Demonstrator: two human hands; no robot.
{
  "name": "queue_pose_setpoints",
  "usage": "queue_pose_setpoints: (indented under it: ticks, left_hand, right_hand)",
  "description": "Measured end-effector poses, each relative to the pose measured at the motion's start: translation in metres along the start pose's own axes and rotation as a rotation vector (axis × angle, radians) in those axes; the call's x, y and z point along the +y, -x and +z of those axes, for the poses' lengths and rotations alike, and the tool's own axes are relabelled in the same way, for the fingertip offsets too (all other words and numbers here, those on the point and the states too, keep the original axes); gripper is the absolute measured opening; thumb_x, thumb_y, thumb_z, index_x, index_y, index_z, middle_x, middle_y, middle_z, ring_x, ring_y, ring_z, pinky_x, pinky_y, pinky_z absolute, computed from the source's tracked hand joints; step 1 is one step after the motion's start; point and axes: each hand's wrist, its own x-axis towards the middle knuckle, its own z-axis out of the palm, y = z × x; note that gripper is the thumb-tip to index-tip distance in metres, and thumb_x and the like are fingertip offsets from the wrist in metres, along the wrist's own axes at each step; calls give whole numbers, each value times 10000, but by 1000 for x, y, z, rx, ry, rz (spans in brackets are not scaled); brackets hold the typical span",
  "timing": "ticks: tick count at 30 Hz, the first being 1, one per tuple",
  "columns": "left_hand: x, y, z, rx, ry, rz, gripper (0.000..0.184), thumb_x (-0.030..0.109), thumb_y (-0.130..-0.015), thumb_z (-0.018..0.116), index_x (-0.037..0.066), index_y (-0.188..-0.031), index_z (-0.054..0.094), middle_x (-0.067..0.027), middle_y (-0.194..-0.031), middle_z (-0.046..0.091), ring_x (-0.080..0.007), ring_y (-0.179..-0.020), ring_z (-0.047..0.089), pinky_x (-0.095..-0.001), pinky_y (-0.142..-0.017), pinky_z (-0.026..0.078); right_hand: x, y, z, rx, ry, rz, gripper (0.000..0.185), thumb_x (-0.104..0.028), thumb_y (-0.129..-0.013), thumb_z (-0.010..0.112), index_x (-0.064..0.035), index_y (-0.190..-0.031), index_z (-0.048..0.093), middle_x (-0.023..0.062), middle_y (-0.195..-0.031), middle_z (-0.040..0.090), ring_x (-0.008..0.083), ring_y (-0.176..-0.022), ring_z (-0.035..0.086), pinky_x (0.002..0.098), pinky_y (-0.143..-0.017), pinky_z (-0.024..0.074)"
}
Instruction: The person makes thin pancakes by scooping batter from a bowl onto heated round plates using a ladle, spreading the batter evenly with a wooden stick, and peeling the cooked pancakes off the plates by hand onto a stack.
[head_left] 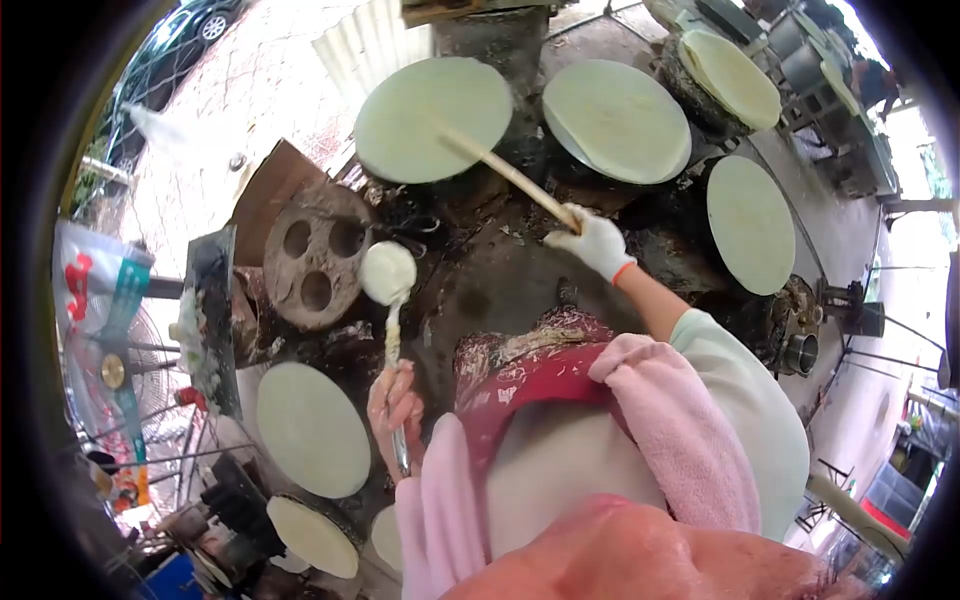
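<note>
My left hand is closed round the metal handle of a ladle, whose round bowl is full of pale batter. My right hand, in a white glove with an orange cuff edge, grips a wooden stick. The stick's far end reaches over a round griddle covered by a thin pale green sheet at the top. To its right lies a second pale round sheet. Another round sheet is at the lower left, beyond my left hand.
More pale rounds lie at the right and upper right, with smaller ones at the lower left. A round block with three holes stands left of the ladle. At the far left is a fan.
</note>
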Motion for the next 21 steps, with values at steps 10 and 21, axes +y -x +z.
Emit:
queue_pose_setpoints:
  ticks: [10, 21]
  left_hand:
    - [-110, -103, 154, -107, -34, -158, 347, 204, -1080, 278, -99, -1199, 396, 0, -683, 411, -52, -357, 390, -239, -468, 377]
    - [-103, -166, 198, -57, -256, -149, 304, 174, -1064, 363, -103, -1166, 432, 1, -680, 403, -28, -350, 329, -175, -348, 261]
  right_hand:
    - [72, -162, -49, 187, 320, 40, 929, -401, -725, 806, -157, -1491, 340, 169, -1213, 555, 364, -1141, 552, 453, -887, 525]
    - [90, -206, -139, 452, 409, -122, 432, -179, -840, 597, -185, -1272, 588, 83, -884, 682, 285, -819, 667, 413, -710, 540]
